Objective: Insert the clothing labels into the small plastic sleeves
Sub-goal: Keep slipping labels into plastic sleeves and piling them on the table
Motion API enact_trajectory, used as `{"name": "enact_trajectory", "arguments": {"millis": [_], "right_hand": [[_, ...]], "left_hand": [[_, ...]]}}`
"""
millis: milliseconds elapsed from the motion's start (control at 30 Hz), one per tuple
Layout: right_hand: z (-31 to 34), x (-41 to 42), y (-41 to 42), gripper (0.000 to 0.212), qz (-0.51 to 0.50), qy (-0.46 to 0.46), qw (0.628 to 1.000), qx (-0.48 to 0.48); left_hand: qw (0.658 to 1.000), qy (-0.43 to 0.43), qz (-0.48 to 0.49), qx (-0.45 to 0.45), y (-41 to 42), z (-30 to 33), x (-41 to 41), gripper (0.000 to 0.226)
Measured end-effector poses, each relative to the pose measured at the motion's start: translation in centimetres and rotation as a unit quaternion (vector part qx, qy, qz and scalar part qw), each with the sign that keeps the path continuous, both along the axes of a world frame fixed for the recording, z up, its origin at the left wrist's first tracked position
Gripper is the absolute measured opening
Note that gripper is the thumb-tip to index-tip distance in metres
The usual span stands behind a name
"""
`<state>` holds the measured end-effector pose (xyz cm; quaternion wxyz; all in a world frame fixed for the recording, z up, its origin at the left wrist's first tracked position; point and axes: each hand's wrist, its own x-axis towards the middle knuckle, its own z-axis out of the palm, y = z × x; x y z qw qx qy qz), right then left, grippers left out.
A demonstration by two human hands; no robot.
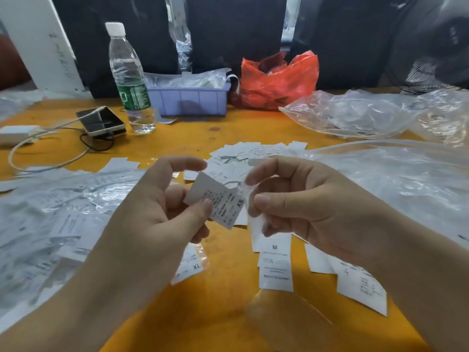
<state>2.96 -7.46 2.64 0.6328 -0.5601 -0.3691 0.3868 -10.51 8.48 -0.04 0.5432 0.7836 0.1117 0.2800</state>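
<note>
Behind hands: water bottle [129, 80], purple tray [193, 100], red bag [276, 82].

1. The bench [218, 295] has an orange-yellow top.
2. Upper left of the frame: a water bottle [129, 80], a phone [101, 121] and a white charger [17, 134] with its cable.
3. Upper middle: a purple bin [193, 101] and a red bag [278, 81].
4. Middle and lower right: loose white labels [275, 265].
5. Left and right sides: clear plastic bags [355, 115].
</note>
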Motion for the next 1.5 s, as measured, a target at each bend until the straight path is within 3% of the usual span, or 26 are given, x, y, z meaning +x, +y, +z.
{"name": "enact_trajectory", "arguments": {"millis": [233, 467, 633, 733, 833, 967, 1267, 1500], "right_hand": [[-1.0, -0.3, 0.6, 0.021, -0.003, 0.026, 0.999, -0.023], [-0.7, -0.7, 0.4, 0.024, 0.052, 0.079, 0.995, -0.008], [-0.8, -0.7, 0.3, 0.027, 0.079, 0.064, 0.995, -0.003], [-0.7, -0.7, 0.2, 0.033, 0.122, 0.067, 0.99, 0.02], [-0.8, -0.5, 0.1, 0.036, 0.133, 0.07, 0.988, 0.032], [-0.9, -0.3, 0.1, 0.038, 0.118, 0.082, 0.989, 0.035], [-0.5, -0.3, 0.3, 0.036, 0.036, 0.073, 0.996, 0.037], [-0.5, -0.9, 0.3, 0.019, 0.052, 0.022, 0.998, -0.038]], "left_hand": [[0.991, 0.03, 0.015, 0.13, -0.7, -0.2, -0.8, 0.032], [0.988, 0.072, 0.035, 0.133, -0.4, -0.1, -0.8, 0.02], [0.995, 0.049, -0.081, -0.009, -0.3, -0.3, -0.7, 0.069], [0.992, 0.053, -0.11, 0.027, -0.5, -0.2, -0.8, 0.078], [0.987, 0.092, -0.131, 0.027, -0.5, 0.0, -0.8, 0.076], [0.986, 0.065, -0.153, 0.002, -0.5, 0.4, -0.7, 0.044], [0.986, 0.065, -0.136, -0.066, 0.5, 0.6, -0.5, 0.009], [0.989, 0.061, -0.127, -0.035, 0.3, 0.4, -0.4, 0.024]]}}
